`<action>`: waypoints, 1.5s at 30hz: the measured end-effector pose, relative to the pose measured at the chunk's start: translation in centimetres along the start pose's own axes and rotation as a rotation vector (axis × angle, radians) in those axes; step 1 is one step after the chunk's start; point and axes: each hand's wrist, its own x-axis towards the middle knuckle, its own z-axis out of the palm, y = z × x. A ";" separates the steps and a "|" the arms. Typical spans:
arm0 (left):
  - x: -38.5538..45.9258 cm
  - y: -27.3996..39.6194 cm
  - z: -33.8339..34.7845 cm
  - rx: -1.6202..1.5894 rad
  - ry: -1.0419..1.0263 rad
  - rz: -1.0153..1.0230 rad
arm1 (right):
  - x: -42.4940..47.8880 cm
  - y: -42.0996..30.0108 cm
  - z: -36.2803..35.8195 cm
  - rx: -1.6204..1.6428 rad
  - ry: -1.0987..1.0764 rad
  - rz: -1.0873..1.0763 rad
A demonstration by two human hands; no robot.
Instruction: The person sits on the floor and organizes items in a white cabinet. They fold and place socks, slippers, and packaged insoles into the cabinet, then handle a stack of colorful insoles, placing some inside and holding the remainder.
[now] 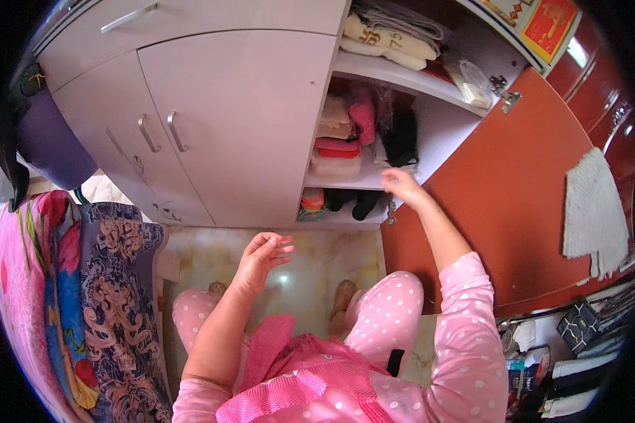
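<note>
My left hand, fingers apart and holding nothing, hovers over the tiled floor in front of the cabinet. Farther right, my right hand is raised at the front edge of a middle shelf; it is slightly blurred and no held thing shows. Folded cloths in cream, red and pink are stacked on that shelf, beside black clothing. Folded cream towels lie on the shelf above. Dark items and a small colourful stack rest in the bottom compartment.
The orange-red cabinet door stands open on the right, with a grey cloth over its far side. A bed edge with a patterned cover and a pink floral blanket is at left. Boxes and clothes lie at lower right.
</note>
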 end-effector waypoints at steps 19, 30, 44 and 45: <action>-2.0 -0.1 -0.9 0.019 0.132 0.041 | -17.8 -17.7 -2.6 -0.581 0.072 -0.360; -2.9 0.2 -1.5 0.027 0.147 0.076 | -25.1 -25.8 -6.9 -0.949 0.697 -0.675; -2.8 0.1 -1.2 0.038 0.149 0.076 | -32.7 -31.5 -16.0 -1.759 1.249 0.004; -2.9 0.1 -1.1 0.038 0.151 0.074 | -32.8 -31.3 -16.7 -1.761 1.238 0.049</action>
